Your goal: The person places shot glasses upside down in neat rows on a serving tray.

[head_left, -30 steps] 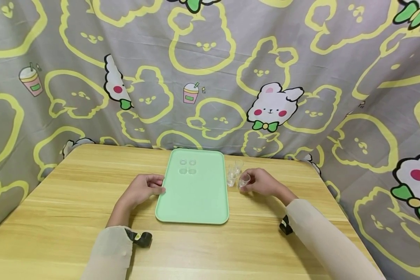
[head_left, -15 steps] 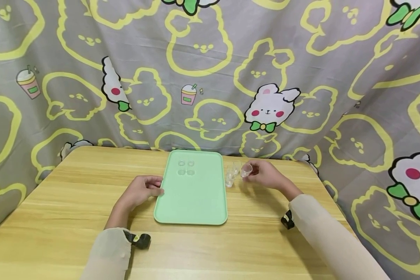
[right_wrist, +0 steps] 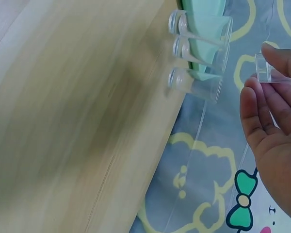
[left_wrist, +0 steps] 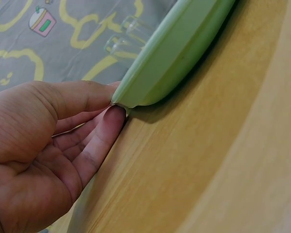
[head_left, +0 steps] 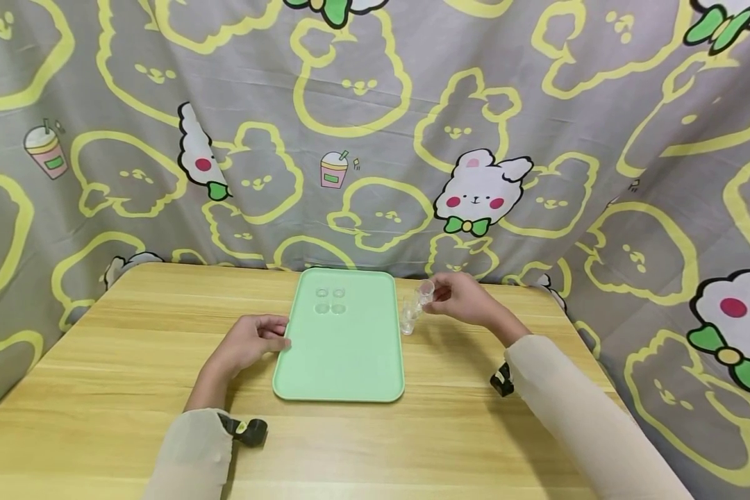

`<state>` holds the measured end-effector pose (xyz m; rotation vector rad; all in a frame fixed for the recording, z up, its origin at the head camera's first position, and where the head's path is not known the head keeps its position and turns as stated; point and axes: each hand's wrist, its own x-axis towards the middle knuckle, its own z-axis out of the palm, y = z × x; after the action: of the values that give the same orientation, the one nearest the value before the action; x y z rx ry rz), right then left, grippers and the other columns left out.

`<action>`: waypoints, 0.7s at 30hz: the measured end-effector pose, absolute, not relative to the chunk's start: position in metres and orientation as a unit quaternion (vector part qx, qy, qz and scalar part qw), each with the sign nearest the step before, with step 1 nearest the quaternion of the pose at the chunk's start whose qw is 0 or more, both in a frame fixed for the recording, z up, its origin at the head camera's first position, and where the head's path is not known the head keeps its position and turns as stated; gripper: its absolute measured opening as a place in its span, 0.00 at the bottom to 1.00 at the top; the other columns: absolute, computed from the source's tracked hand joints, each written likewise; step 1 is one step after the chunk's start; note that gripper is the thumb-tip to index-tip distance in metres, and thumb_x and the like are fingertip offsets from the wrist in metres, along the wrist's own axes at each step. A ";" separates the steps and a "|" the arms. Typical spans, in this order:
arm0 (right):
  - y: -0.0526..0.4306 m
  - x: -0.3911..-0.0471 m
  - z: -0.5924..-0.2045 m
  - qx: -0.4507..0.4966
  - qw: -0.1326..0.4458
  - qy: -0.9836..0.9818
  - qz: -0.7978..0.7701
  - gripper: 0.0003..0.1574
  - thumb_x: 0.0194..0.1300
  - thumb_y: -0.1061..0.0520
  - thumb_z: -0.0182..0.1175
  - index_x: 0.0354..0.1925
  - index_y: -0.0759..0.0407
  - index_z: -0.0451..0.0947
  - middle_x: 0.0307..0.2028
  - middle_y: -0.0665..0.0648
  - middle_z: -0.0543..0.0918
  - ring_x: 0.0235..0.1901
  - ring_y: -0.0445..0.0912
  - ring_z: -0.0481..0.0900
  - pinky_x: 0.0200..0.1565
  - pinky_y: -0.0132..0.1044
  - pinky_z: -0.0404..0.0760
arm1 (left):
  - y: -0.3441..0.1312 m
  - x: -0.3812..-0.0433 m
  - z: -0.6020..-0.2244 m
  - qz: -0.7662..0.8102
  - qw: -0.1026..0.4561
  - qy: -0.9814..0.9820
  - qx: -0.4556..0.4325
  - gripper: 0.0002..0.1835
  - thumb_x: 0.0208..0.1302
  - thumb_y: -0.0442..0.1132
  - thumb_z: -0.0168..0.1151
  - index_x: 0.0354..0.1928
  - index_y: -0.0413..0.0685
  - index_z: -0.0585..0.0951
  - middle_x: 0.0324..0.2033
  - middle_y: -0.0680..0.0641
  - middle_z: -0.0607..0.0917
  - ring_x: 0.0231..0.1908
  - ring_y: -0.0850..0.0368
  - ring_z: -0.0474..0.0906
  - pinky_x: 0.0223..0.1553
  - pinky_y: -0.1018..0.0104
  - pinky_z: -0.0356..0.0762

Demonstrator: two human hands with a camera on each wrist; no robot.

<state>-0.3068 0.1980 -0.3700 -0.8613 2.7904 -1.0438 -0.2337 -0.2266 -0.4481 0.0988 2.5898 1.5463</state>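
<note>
In the head view my left hand [head_left: 250, 344] is at the left edge of a light green tray [head_left: 337, 361]. The left wrist view shows my left hand [left_wrist: 63, 131] pinching the tray's rim [left_wrist: 157, 73] between thumb and fingers. My right hand [head_left: 465, 298] holds a clear shot glass [head_left: 426, 289] raised above the table, beside the tray's right edge. Seen from the right wrist, thumb and fingertips grip this shot glass [right_wrist: 263, 69] by its thick base. Three more shot glasses [right_wrist: 199, 87] stand in a row on the table by the tray. Several small clear glasses [head_left: 330, 301] stand on the tray's far left part.
The wooden table [head_left: 350, 451] carries the tray near its far edge. Right behind it hangs a grey curtain [head_left: 375, 160] with yellow cartoon outlines. A black strap mount [head_left: 250, 432] sits on the left wrist, another mount [head_left: 503, 380] on the right.
My right hand has lifted the shot glass from the table and carried it up and then left, over the standing glasses. My left hand stays on the tray's rim. The view has shifted slightly.
</note>
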 end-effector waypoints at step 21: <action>0.151 -0.314 -0.370 -0.286 0.011 0.888 -0.360 0.22 0.65 0.56 0.72 0.54 0.65 0.84 0.40 0.55 0.87 0.39 0.46 0.84 0.44 0.40 0.84 | -0.228 -0.238 -0.451 0.507 0.055 0.859 0.039 0.26 0.64 0.37 0.72 0.63 0.37 0.80 0.51 0.41 0.84 0.47 0.51 0.82 0.46 0.63 0.80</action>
<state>-0.3142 0.1506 -0.3696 -0.8936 2.7704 -1.1218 -0.2378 -0.2283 -0.4510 0.1198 2.6092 1.5389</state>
